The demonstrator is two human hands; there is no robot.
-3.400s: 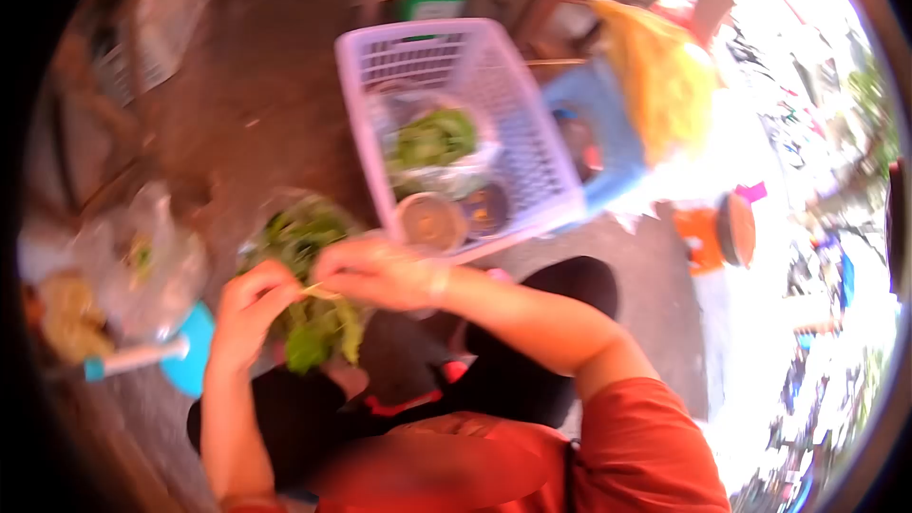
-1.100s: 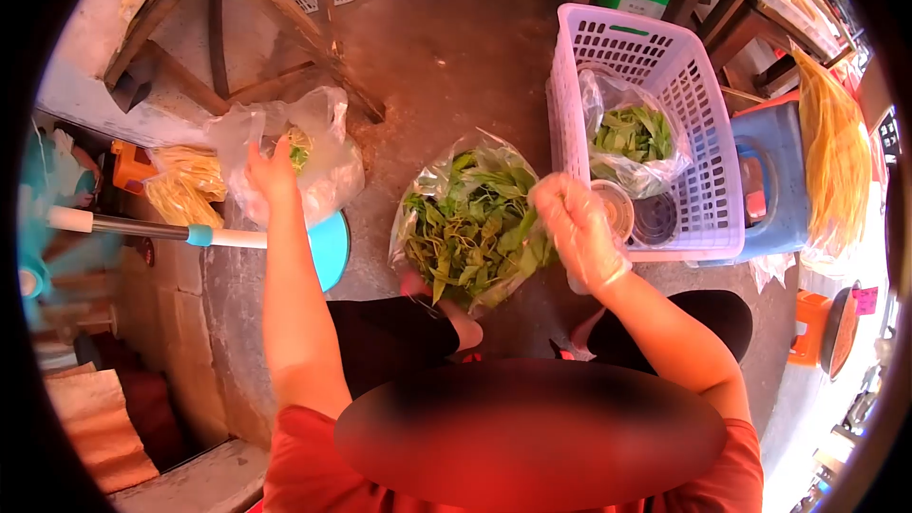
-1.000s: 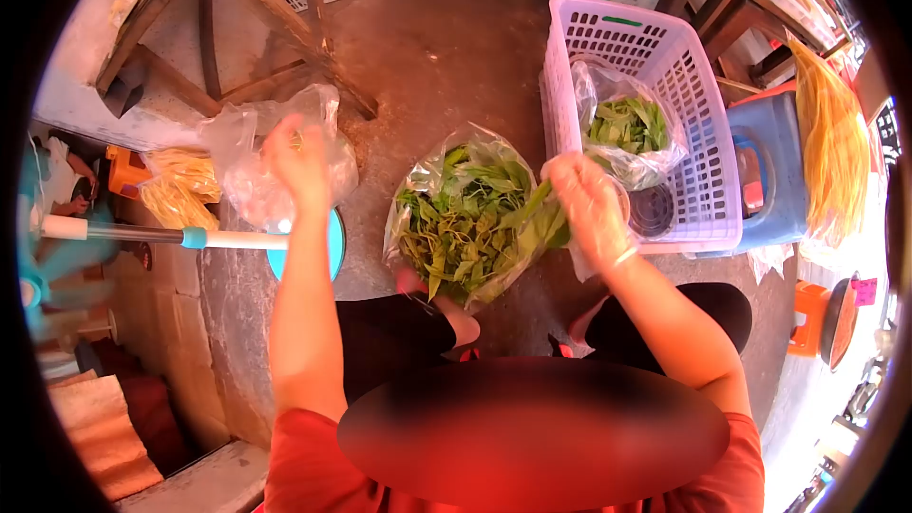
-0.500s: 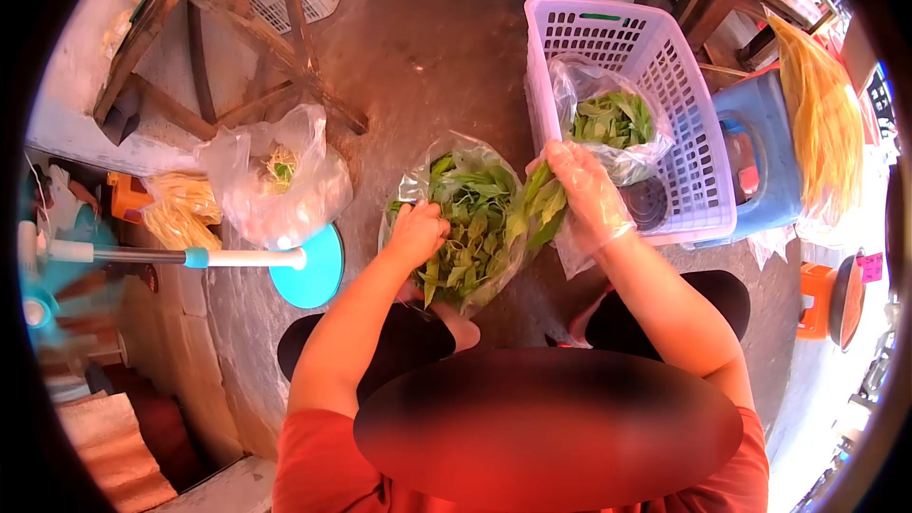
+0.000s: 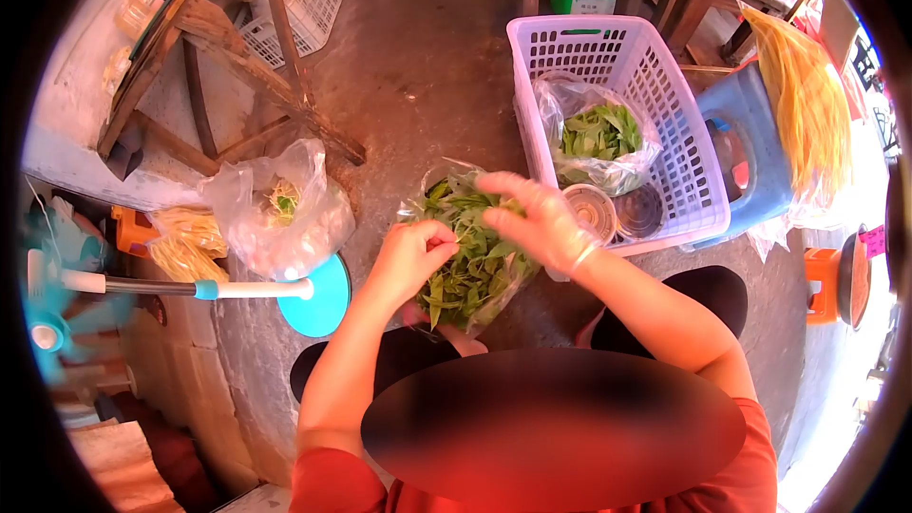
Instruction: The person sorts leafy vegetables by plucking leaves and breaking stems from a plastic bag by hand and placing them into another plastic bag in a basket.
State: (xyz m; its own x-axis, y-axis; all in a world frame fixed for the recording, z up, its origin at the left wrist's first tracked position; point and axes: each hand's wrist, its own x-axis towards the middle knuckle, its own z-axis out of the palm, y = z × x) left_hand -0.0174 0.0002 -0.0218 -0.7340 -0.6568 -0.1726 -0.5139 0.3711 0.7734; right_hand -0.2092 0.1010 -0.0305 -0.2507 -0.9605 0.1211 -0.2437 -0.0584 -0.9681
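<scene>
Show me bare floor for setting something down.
Widest free patch: floor beyond the bag of greens, between the wooden frame and purple basket. Crowded: at that bag, by left hand and right hand; leftward, where clear bag, yellow bundle and fan base cluster.

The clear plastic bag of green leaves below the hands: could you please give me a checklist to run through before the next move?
Clear plastic bag of green leaves, mouth open: ok.
Left hand holding a stem: cannot tell; fingers are pinched together.
Right hand open: ok, though blurred.
Lilac perforated plastic basket upright: ok.
Second clear bag of leaves, inside the basket, mouth open: ok.
</scene>
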